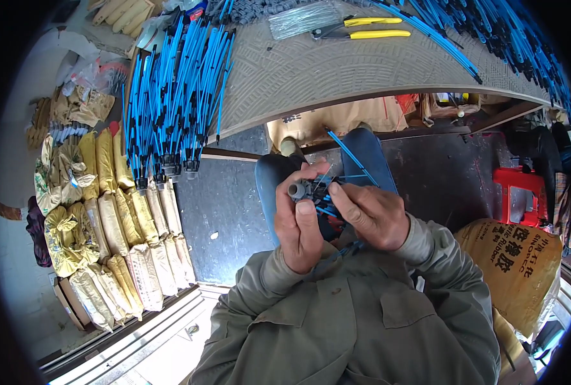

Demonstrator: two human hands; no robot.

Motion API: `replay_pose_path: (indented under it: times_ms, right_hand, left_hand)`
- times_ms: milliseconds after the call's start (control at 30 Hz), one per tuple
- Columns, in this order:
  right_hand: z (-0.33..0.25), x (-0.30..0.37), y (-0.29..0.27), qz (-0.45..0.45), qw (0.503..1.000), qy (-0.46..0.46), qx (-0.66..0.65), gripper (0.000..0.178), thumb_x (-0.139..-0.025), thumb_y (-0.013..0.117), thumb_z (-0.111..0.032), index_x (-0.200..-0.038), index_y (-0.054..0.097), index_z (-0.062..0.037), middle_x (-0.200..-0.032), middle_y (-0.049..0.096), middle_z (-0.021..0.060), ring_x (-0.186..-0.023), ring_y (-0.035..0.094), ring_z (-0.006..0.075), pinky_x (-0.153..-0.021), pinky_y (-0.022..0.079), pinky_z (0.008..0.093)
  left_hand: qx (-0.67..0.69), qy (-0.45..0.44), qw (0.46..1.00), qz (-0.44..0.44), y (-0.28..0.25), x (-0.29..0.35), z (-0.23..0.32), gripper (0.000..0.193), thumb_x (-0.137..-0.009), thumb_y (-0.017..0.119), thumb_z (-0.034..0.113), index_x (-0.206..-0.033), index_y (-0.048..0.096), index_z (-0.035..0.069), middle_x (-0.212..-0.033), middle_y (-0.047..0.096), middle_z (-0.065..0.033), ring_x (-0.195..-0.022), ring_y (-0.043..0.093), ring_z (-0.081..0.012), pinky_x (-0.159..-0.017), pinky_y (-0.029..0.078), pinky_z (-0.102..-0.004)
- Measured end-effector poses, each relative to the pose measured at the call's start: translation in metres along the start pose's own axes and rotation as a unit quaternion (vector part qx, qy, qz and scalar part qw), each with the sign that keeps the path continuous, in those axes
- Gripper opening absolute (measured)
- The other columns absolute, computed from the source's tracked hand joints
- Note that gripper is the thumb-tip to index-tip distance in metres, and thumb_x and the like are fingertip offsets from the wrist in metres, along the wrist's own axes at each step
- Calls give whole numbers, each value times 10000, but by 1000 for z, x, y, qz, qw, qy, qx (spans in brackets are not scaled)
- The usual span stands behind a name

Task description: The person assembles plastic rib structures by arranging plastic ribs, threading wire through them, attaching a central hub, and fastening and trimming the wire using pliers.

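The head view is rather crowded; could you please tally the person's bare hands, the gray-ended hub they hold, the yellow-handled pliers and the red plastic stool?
Left hand and right hand: 2
Gray-ended hub: 1
Yellow-handled pliers: 1
Red plastic stool: 1
Total: 5

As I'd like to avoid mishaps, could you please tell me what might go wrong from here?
The right hand works close to the grey hub held in the left hand, so a fingertip might get pinched. The long blue rods crossing the jeans could snag. The piled blue rods overhang the table, so a knock might tip some off.
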State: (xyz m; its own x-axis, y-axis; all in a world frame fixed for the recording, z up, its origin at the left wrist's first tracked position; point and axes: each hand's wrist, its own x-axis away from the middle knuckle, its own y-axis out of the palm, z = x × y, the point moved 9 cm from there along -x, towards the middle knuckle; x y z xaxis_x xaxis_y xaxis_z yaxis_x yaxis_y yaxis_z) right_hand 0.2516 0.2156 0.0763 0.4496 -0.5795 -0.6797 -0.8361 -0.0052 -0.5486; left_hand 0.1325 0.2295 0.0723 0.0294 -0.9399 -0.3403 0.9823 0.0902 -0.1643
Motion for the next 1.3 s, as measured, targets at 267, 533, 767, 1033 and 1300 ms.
replay_pose_path:
  times_ms: [267,533,767,1033,1300]
  right_hand:
    - [19,16,-6,47,981,91,-163,480,-644,631,6,-1122,592,-7,-908,598,122,-671,607,234,-545,496,302]
    - [23,10,-8,-49,993,76,-78,362,-637,649,8,-986,578,-53,-842,539,75,-632,574,211,-516,459,297]
    - [37,0,0,-151,970,65,-180,379,-634,616,51,-989,555,-65,-816,506,83,-588,566,227,-504,452,313]
    - [46,1,4,-152,952,26,-263,355,-650,593,74,-981,559,-52,-902,565,107,-640,610,253,-500,467,312]
    - [28,4,7,-248,950,49,-183,378,-669,618,32,-1033,579,-60,-949,587,119,-702,626,308,-550,495,340]
  left_hand:
    - [82,55,994,-48,20,6,-8,313,-944,390,245,-1108,336,-17,-1112,545,-245,-1125,511,-357,-1055,254,-502]
    - [86,45,995,-5,27,7,-8,443,-945,387,418,-1064,337,-6,-1086,543,-289,-1086,532,-370,-1017,312,-519]
    - [64,46,997,11,26,9,-8,474,-942,379,441,-1073,321,-10,-1092,538,-300,-1082,532,-370,-992,349,-518]
    - [92,76,993,-15,33,12,-10,502,-929,399,467,-1068,321,-10,-1084,542,-296,-1090,531,-367,-990,353,-515]
    - [103,76,992,-21,32,11,3,325,-881,581,190,-1033,347,23,-1078,567,-243,-1102,538,-363,-1028,304,-526]
